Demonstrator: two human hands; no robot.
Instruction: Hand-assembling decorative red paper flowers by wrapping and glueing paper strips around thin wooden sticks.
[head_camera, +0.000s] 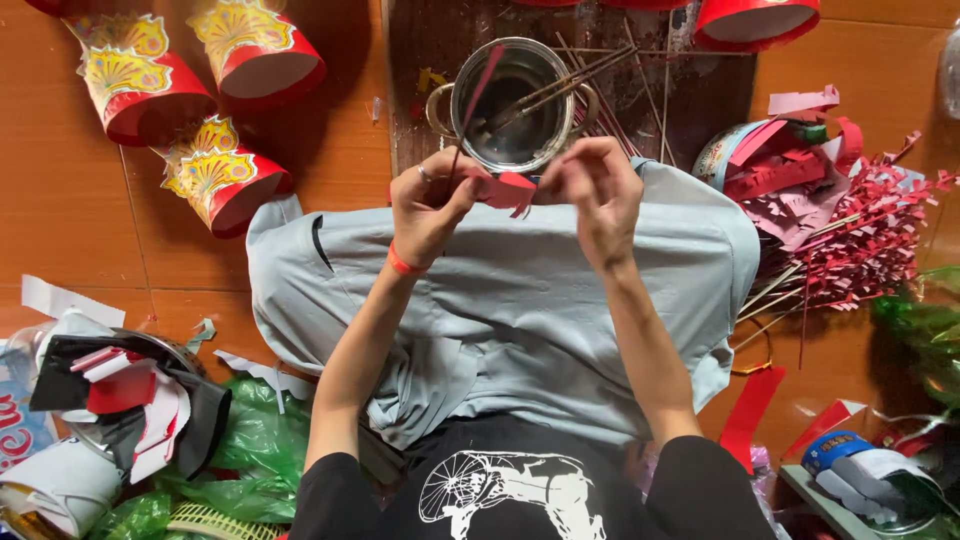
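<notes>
My left hand (428, 205) and my right hand (598, 190) meet above my lap, both pinching a small piece of red paper (510, 188) between their fingertips. A thin stick (470, 110) rises from my left hand's fingers up over a metal pot (512, 150). The left wrist wears an orange band and a finger has a ring. A grey cloth (520, 300) covers my lap under the hands.
Brushes and sticks lie in the pot on a dark wooden board (420, 60). Red paper cylinders with gold fans (215, 180) lie at the left. A heap of red fringed sticks (850, 235) sits at the right. Paper scraps and green plastic (250, 440) fill the lower left.
</notes>
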